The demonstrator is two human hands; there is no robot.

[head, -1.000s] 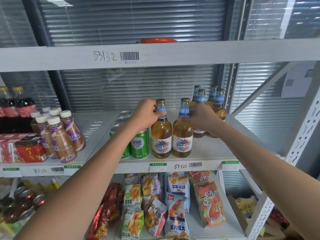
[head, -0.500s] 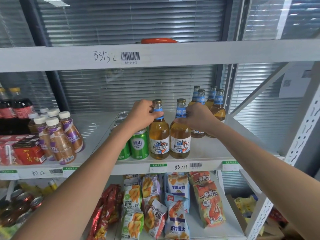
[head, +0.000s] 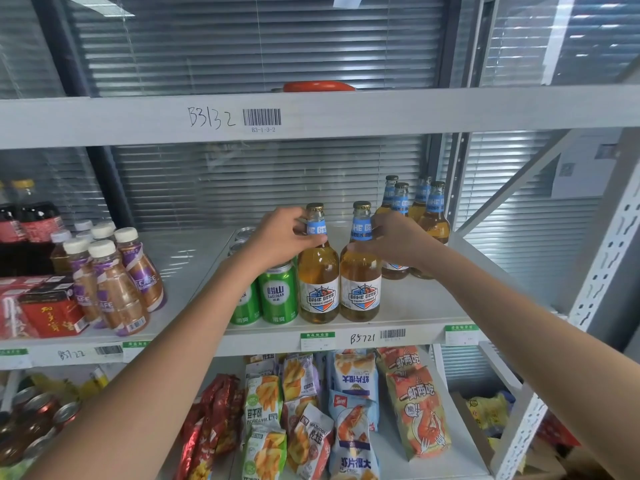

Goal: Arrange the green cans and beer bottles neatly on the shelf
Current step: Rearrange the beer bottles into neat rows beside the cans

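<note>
At the shelf edge, just above the B5721 tag [head: 362, 338], you have two bottles standing upright side by side, labels facing out. Your left hand [head: 280, 235] curls round the neck of the left bottle [head: 318, 271], and your right hand [head: 394, 237] wraps the neck of the right bottle [head: 360, 271]. Holding them by the neck likely lets you nudge each base into line without tipping it. Left of the tag, the green cans [head: 278, 294] stand at the same front line, the nearest one touching or just beside the left bottle, so the row reads as one neat face. Behind and right of the tag, four more bottles [head: 412, 216] cluster at the back of the shelf [head: 433, 306], not yet drawn forward; they look like the work left.
</note>
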